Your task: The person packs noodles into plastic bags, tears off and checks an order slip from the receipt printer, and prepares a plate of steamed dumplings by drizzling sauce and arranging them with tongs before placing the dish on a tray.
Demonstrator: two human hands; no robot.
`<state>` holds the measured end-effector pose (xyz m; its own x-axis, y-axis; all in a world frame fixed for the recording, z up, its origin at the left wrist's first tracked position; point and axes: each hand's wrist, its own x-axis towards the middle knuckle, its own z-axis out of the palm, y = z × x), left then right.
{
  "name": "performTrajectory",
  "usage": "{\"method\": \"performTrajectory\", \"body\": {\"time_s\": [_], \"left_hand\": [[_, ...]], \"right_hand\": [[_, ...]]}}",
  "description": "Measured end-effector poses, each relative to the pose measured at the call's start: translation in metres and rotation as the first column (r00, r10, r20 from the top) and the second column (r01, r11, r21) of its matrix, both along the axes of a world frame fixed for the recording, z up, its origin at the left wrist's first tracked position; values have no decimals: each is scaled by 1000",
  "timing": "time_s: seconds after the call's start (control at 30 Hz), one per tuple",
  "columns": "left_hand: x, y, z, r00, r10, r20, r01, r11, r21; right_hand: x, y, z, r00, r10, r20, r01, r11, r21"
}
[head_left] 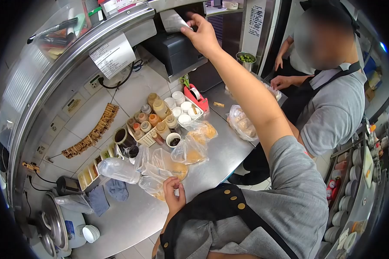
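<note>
My right hand (202,38) is raised at the black printer (172,54) under the metal shelf. Its thumb and fingers pinch the edge of a white paper receipt (173,21) at the printer's front. Low over the steel counter, my left hand (173,196) has its fingers curled at the edge of a clear plastic bag (153,185). More clear bags (190,149) with yellowish-brown food lie beside it. A small white cup (173,140) of dark contents stands just behind these bags.
Sauce bottles (160,108) fill a basket at the back, near stacked white cups (186,106) and a red tape dispenser (196,97). A printed slip (112,56) hangs from the shelf. A co-worker (333,95) stands at the right, close to my right arm.
</note>
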<state>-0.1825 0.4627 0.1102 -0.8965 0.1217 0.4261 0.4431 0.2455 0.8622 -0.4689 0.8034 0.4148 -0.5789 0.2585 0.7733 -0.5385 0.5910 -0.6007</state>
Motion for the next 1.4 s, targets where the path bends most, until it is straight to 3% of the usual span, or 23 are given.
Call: {"method": "performTrajectory", "body": {"time_s": [0.1, 0.17, 0.2, 0.33, 0.43, 0.53, 0.57, 0.6, 0.63, 0.7, 0.73, 0.77, 0.83, 0.87, 0.9, 0.97, 1.17, 1.27, 1.4], "left_hand": [[-2, 1, 5, 998, -56, 1, 56, 998, -20], [-6, 2, 9, 992, -122, -15, 121, 991, -57], [-10, 3, 10, 992, -128, -14, 127, 990, -62], [-37, 16, 45, 976, -189, 111, 164, 965, 206], [-69, 33, 121, 964, -216, -157, 250, 936, 246], [-80, 51, 168, 922, -208, -326, 329, 863, 382], [-82, 55, 172, 901, -172, -399, 356, 818, 452], [-83, 57, 171, 922, -51, -385, 243, 850, 468], [-83, 52, 164, 923, -47, -383, 239, 849, 472], [-79, 34, 149, 945, -47, -324, 157, 934, 323], [-73, 30, 148, 951, -25, -308, 109, 960, 257], [-65, 24, 144, 951, -26, -310, 109, 961, 255], [-49, 16, 138, 992, 0, -130, 2, 1000, 15], [-40, 24, 139, 997, 2, -81, 12, 983, 181], [-35, 23, 136, 996, 11, -86, 5, 983, 182], [-25, 17, 125, 995, -45, -84, 49, 998, 45], [-21, -3, 95, 998, 3, 59, -17, 972, 234], [-17, -10, 95, 998, 66, 24, -69, 982, 178], [-15, -1, 100, 998, 55, -44, -43, 968, 246]], "right_hand": [[19, -5, -9, 997, 75, -15, -75, 997, -17], [34, -6, -14, 896, 442, -44, -442, 876, -192], [53, -12, -13, 847, 531, -31, -519, 810, -273], [101, -32, -30, 745, 666, -37, -618, 668, -415], [138, -63, -48, 702, 712, 36, -639, 650, -411], [168, -90, -70, 560, 792, 245, -756, 609, -241], [171, -93, -74, 437, 849, 296, -825, 510, -245], [172, -94, -65, 518, 776, 359, -790, 595, -148], [171, -94, -55, 593, 693, 410, -745, 665, -46], [128, -78, -50, 870, 479, 116, -492, 852, 179], [103, -63, -44, 947, 315, 61, -321, 930, 179], [79, -48, -36, 990, 138, 6, -137, 976, 167], [45, -21, -19, 951, -265, -160, 304, 897, 322], [37, -17, -14, 935, -331, -129, 355, 883, 307], [28, -14, -8, 915, -392, -97, 403, 867, 294], [6, -7, -10, 908, -407, -99, 417, 857, 303], [-1, -3, -11, 941, -329, 84, 300, 921, 247], [-6, 0, -12, 942, -299, 151, 269, 944, 191], [-13, 4, -15, 939, -301, 164, 279, 949, 147]]}}
